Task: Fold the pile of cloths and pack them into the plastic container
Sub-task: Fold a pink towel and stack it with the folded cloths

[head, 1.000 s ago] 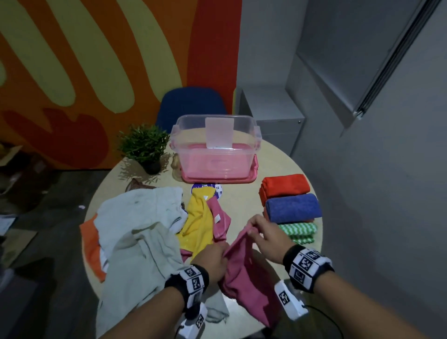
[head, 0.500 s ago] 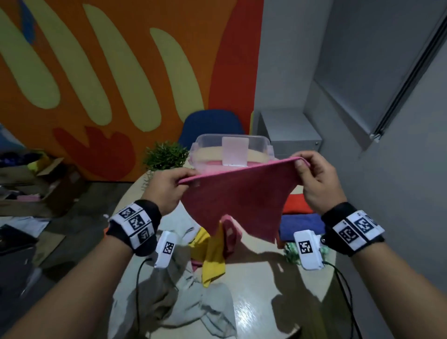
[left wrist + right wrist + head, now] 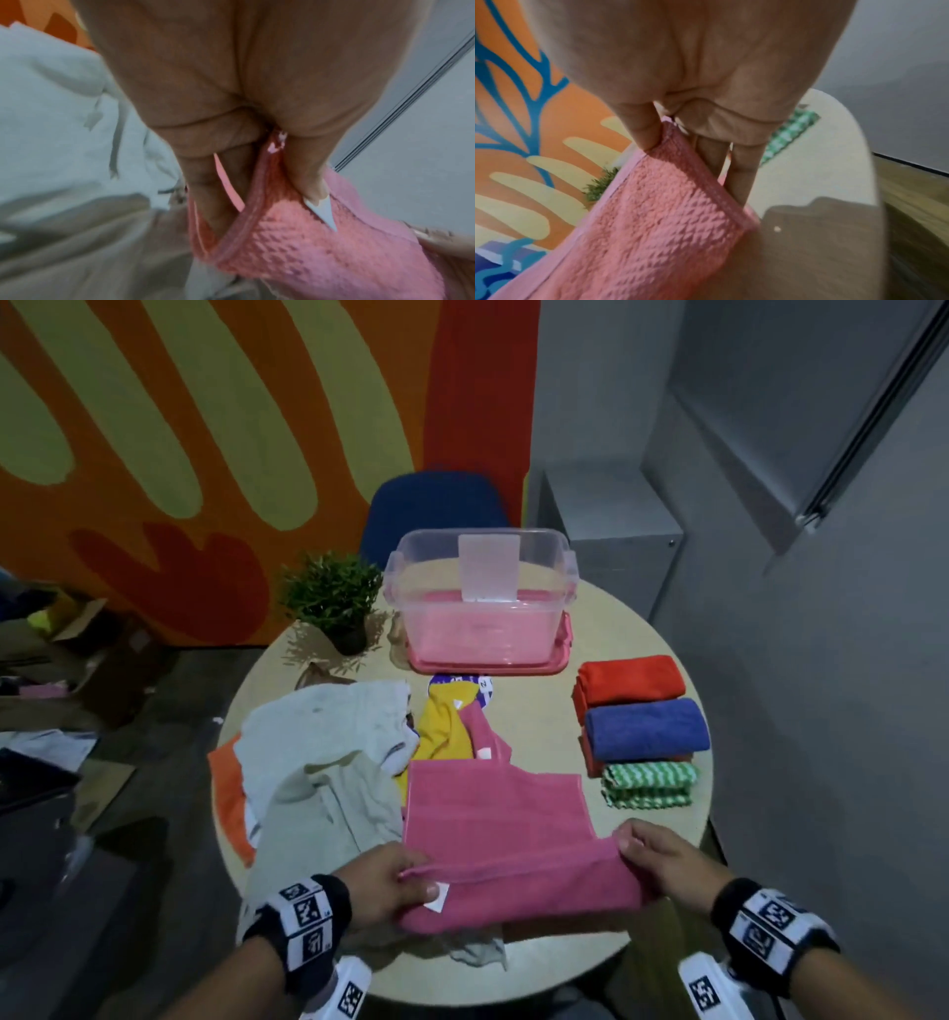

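Observation:
A pink cloth (image 3: 498, 819) lies spread on the round table's near side, its near edge lifted. My left hand (image 3: 390, 880) pinches the cloth's near left corner by the white tag; in the left wrist view the thumb and fingers clamp the pink cloth (image 3: 303, 239). My right hand (image 3: 662, 857) pinches the near right corner, seen close in the right wrist view as the pink cloth (image 3: 664, 223). The clear plastic container (image 3: 482, 598) stands at the table's far side on a pink lid. Unfolded grey, yellow and orange cloths form a pile (image 3: 328, 762) to the left.
Folded red (image 3: 631, 680), blue (image 3: 647, 729) and green-patterned (image 3: 649, 783) cloths sit stacked at the table's right. A small potted plant (image 3: 334, 598) stands left of the container, a blue chair (image 3: 436, 505) behind it. The table edge (image 3: 703, 824) is near my right hand.
The pink cloth, held up in the air half a second ago, now lies spread on the table. Both hands came down and toward me, still holding its corners.

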`<state>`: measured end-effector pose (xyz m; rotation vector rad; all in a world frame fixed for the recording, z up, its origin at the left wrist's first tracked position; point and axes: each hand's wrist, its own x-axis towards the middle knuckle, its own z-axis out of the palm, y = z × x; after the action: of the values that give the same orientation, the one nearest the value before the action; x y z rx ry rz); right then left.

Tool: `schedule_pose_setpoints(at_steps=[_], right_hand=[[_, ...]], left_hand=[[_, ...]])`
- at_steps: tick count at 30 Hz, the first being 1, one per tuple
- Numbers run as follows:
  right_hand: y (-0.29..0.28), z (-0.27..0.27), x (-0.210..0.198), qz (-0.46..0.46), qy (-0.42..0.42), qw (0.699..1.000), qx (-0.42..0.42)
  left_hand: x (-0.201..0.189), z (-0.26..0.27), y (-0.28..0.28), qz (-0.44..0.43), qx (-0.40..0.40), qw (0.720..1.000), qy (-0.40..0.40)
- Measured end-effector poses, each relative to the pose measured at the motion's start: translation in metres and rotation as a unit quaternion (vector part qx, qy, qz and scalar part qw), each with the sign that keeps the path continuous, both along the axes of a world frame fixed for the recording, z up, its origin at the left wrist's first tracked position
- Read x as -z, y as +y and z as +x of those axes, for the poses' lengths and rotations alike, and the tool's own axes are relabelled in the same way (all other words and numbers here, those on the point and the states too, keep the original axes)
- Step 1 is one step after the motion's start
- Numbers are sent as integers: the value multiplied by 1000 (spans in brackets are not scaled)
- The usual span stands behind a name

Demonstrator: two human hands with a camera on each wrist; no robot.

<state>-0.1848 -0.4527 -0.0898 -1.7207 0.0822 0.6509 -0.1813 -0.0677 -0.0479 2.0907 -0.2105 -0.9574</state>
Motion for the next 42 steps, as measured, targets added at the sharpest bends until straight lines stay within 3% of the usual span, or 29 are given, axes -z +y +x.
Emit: schedule_pose_setpoints(at_steps=[2, 6, 10, 13, 16, 19, 23, 25, 29, 31, 34, 36, 42], right_hand=[[0, -10, 14, -29, 31, 999, -8], [3, -3, 21, -54, 62, 997, -2], [15, 27, 22, -169, -1, 986, -5], [24, 48, 26, -222, -44, 973, 47], [35, 57, 32, -266, -74, 958, 80], [39, 45, 44, -340, -121, 932, 34], [40, 20, 54, -350, -152, 924, -33], [38, 8, 57, -342, -137, 925, -95], [29, -3, 62, -362, -110, 904, -199], [25, -3, 65, -345, -106, 915, -182], [26, 1, 64, -315, -87, 936, -132], [29, 6, 64, -314, -79, 941, -100], [43, 32, 60, -350, -37, 936, 12]], left_hand=[[7, -4, -6, -12, -2, 1000, 16], [28, 12, -5, -37, -117, 992, 5], [40, 44, -5, -3, -171, 982, -75], [48, 68, -12, 56, -194, 969, -140], [59, 78, -20, 113, -207, 959, -155], [71, 76, -21, 145, -194, 954, -174], [76, 56, -18, 119, -213, 947, -210], [77, 45, -12, 106, -178, 951, -229], [81, 28, 2, 110, 3, 972, -206], [87, 24, 7, 123, -12, 974, -192], [93, 27, 14, 113, -125, 973, -157], [95, 35, 15, 117, -160, 970, -144], [81, 71, -5, 126, -177, 961, -169]])
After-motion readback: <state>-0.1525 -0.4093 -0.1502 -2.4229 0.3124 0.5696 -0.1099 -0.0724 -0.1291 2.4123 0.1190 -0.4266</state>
